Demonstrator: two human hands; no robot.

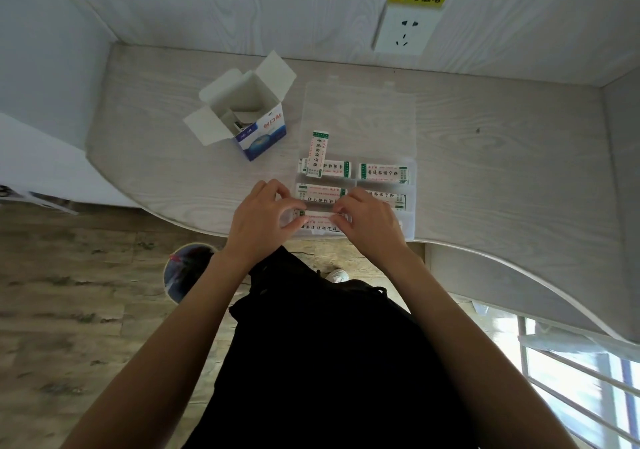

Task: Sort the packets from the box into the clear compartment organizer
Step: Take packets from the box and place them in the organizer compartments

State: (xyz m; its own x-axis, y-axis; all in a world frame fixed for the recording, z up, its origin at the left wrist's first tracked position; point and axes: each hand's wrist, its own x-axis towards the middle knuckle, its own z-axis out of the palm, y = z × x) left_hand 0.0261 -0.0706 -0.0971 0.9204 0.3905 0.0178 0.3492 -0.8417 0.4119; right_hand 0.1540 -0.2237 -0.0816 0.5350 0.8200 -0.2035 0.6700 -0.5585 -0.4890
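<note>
A clear compartment organizer (pixel 412 171) lies on the desk with its lid (pixel 360 116) folded open behind it. White packets with green ends and red print lie in its compartments; one packet (pixel 318 152) leans upright across the far left one. My left hand (pixel 258 221) and my right hand (pixel 369 223) both pinch the ends of a packet (pixel 318 220) at the nearest left compartment. The blue and white box (pixel 259 133) stands open to the left, with something dark inside.
The desk (pixel 502 171) is pale wood with a curved front edge. A wall socket (pixel 403 31) with a yellow warning label sits on the back panel. Below the desk edge are a round bin (pixel 183 272) and wooden floor.
</note>
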